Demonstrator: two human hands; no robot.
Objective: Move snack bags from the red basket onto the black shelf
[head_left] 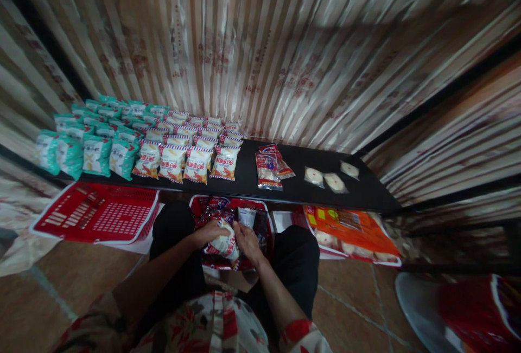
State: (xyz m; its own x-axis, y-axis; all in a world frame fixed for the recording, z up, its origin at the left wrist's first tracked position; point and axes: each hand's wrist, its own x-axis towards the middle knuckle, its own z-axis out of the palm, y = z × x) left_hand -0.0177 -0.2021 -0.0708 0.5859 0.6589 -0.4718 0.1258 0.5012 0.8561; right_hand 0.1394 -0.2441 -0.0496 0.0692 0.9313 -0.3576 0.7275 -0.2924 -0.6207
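Two hands — left hand [209, 232] and right hand [247, 242] — wrap closed around one white-and-red packet [223, 245] over the middle of the red basket [195, 205]; three clear-wrapped cakes [334, 181] lie near the right end of the shelf [293, 190].

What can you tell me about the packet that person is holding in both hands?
The snack packet is a small, puffy pillow bag of glossy plastic, mostly white with red print. It lies tilted, gripped by the left hand at its upper left and the right hand at its right, above a red basket of other packets.
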